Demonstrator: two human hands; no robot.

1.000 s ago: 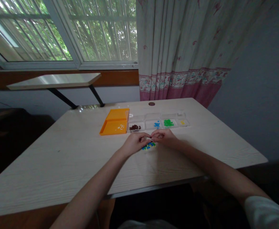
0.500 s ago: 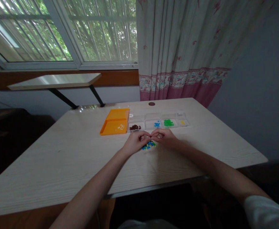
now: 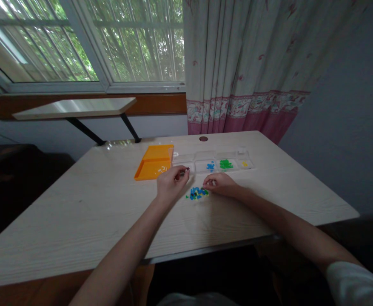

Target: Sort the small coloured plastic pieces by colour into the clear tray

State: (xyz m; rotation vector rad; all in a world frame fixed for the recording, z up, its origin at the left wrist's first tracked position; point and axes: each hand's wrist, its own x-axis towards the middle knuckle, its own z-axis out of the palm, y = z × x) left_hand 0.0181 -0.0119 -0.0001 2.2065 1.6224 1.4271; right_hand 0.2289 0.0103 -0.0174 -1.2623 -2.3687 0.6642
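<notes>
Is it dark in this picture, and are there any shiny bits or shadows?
In the head view, the window glows but the wall is dim; there too, the shelf shines, a soft shadow falls on the table, and the colourful pieces look fuzzy.

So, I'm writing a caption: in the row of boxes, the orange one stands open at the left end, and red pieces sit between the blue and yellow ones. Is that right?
Not quite: the head view shows green pieces, not red, between the blue ones and yellow ones. The orange box stands open at the left end.
</notes>
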